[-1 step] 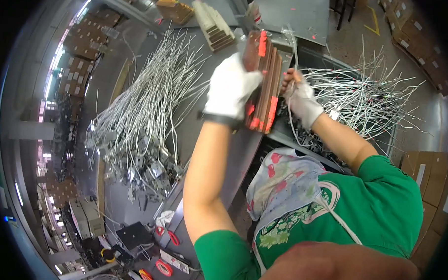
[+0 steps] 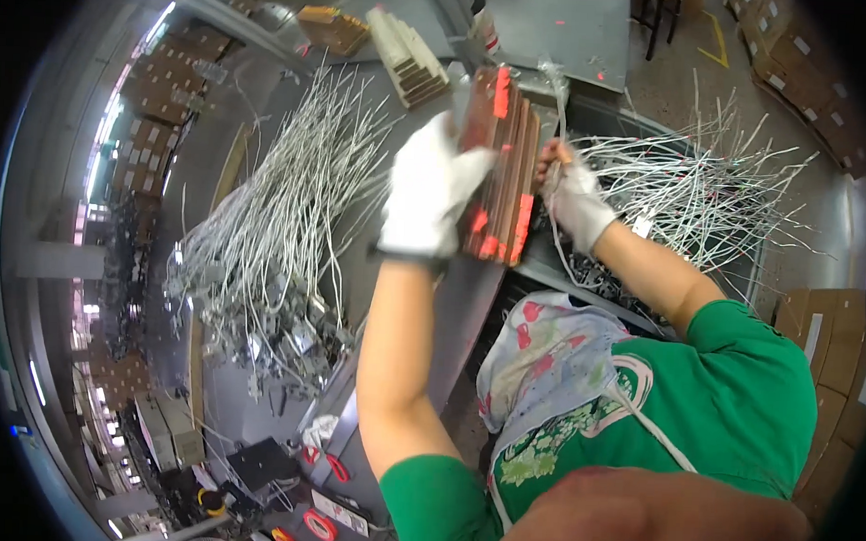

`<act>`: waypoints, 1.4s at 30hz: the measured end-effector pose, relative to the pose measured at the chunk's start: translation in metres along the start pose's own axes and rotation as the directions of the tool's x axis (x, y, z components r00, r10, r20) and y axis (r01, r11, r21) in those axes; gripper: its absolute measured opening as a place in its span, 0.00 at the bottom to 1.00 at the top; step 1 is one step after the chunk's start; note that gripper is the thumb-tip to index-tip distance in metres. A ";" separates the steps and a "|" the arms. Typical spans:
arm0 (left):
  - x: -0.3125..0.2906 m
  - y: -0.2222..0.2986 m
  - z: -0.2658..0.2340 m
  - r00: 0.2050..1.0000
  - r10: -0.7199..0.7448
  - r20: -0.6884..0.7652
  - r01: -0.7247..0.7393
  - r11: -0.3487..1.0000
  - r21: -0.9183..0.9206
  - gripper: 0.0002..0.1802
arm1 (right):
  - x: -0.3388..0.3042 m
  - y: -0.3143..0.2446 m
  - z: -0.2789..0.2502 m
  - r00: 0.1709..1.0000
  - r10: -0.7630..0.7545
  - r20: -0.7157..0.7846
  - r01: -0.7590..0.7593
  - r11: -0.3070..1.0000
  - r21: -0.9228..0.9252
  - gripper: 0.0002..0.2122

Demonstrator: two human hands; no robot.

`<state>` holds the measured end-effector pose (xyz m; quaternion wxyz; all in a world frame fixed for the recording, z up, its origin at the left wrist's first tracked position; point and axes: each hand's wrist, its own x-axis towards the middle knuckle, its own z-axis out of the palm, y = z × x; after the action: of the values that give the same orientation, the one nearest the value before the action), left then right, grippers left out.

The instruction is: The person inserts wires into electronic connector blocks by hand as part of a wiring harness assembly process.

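Note:
My left hand [image 2: 426,194], in a white glove, is smeared by motion beside a stack of reddish-brown boards [image 2: 499,168] with bright red tape on them. Its thumb points toward the boards; its other fingers are too blurred to read. On the far side of the stack, my right hand [image 2: 574,194] wears a white glove with bare fingertips. Its fingers are closed round a pale cable [image 2: 562,99], which runs up past the boards and hangs down below the hand.
A bundle of pale cables [image 2: 293,180] with grey metal parts [image 2: 278,332] lies on the left table. More cables [image 2: 703,189] fill a dark bin on the right. Stepped pale blocks [image 2: 407,58] stand at the back. Red-handled scissors [image 2: 335,467] and a tape roll [image 2: 319,525] lie near the front.
My left hand has shifted left and slightly toward me, away from the boards. My right hand keeps its hold on the cable, nearly in place.

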<state>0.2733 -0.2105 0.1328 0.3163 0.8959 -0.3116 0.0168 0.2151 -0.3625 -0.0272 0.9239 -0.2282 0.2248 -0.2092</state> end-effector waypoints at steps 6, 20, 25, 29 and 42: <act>-0.129 -0.033 0.008 0.875 -0.185 -0.447 -0.058 0.876 -0.478 0.36 | 0.019 0.013 -0.032 0.995 -0.054 0.080 0.065 0.988 -0.139 0.11; -0.161 -0.042 0.115 0.933 -0.175 -0.315 0.021 0.899 -0.437 0.45 | 0.017 0.027 -0.008 0.991 -0.045 0.128 0.062 0.989 -0.131 0.09; -0.141 -0.074 0.121 0.895 -0.238 -0.377 0.067 0.908 -0.413 0.46 | 0.012 0.034 0.005 0.992 -0.102 0.077 0.116 0.971 -0.211 0.10; -0.126 -0.080 0.117 0.859 -0.345 -0.379 0.048 0.791 -0.610 0.49 | 0.037 0.060 0.018 0.999 0.006 0.048 0.001 0.991 -0.135 0.08; -0.203 0.011 0.130 0.995 -0.062 -0.072 -0.007 0.711 -0.703 0.21 | -0.067 -0.033 0.076 0.670 0.352 0.654 -0.668 0.670 0.323 0.08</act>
<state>0.0822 -0.1813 -0.0115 0.6468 0.7113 -0.2668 -0.0671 0.1899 -0.3311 0.0713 0.9920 0.0680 -0.0562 0.0902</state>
